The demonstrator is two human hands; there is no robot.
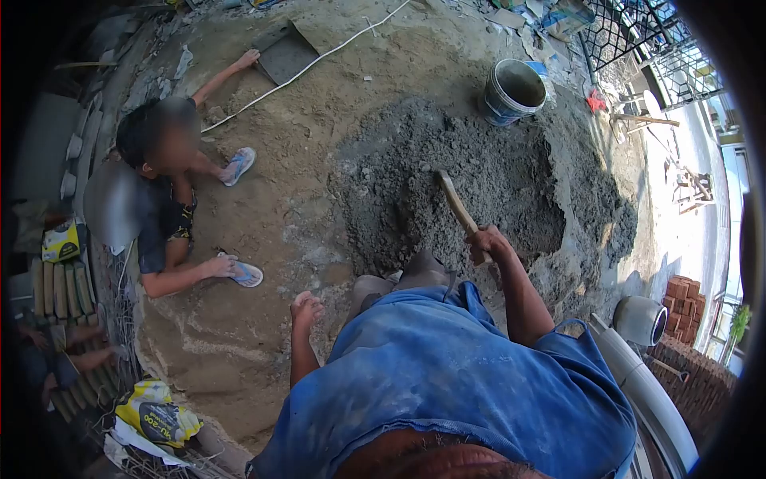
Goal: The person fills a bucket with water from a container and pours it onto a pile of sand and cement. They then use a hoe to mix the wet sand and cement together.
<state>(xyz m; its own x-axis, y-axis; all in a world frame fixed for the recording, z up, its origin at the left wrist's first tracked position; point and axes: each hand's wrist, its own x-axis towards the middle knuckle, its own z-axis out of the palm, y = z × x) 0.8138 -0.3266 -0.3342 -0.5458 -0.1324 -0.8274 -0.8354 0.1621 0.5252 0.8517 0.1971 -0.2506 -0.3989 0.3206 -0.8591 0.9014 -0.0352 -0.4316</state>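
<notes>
My right hand [490, 241] is closed round the lower end of a wooden handle [455, 203]. The handle's far end meets a heap of wet grey mortar [487, 164], and whatever head it has is hidden in the mix. My left hand [306, 310] hangs over the bare ground left of my blue shirt, fingers partly curled but apart, holding nothing. Beyond the mortar stands a bucket [515, 92], smeared with grey.
At the left, a person [159, 152] in flip-flops crouches, one hand on a grey tray [287, 54]. A white cable [307, 68] crosses the ground. Yellow bags [158, 415], bricks [683, 310] and a round drum [638, 321] lie around the edges.
</notes>
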